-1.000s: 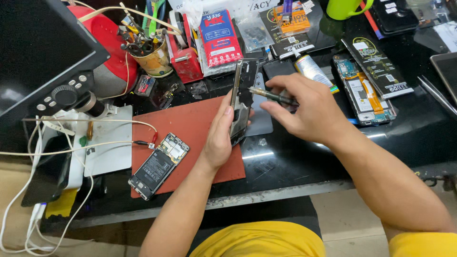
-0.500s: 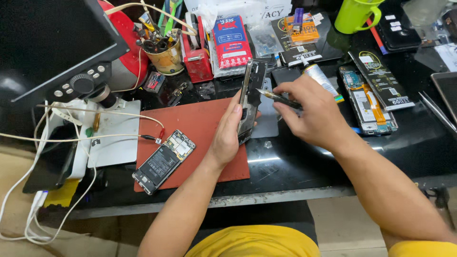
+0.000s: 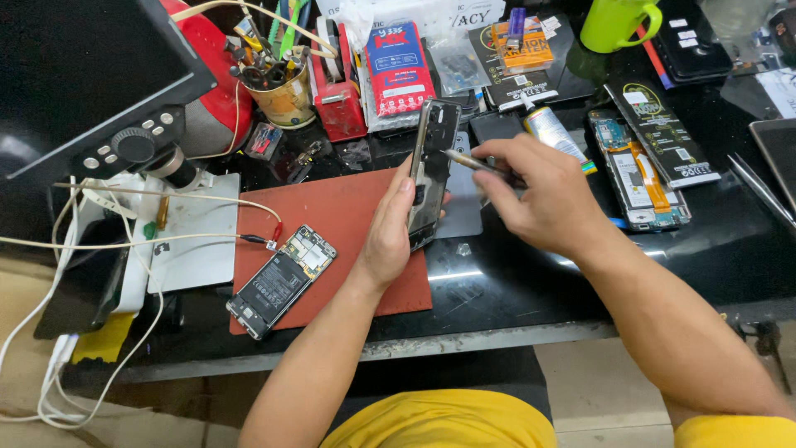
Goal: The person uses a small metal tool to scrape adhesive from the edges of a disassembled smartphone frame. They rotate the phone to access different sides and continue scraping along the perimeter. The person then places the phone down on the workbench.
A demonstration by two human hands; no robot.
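Cluttered black workbench (image 3: 531, 282), red mat (image 3: 332, 216)

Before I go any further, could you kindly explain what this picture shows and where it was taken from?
The camera sits on a person's head and looks down at their own two bare hands over a cluttered black workbench. The left hand holds an opened phone upright on its edge. The right hand has a thin metal tool in its grip, the tip at the phone. On a red mat lies a second phone with its back off, a clip lead attached. At the left stands a microscope with a screen. Behind are a cup of tools, parts packets and a green mug.
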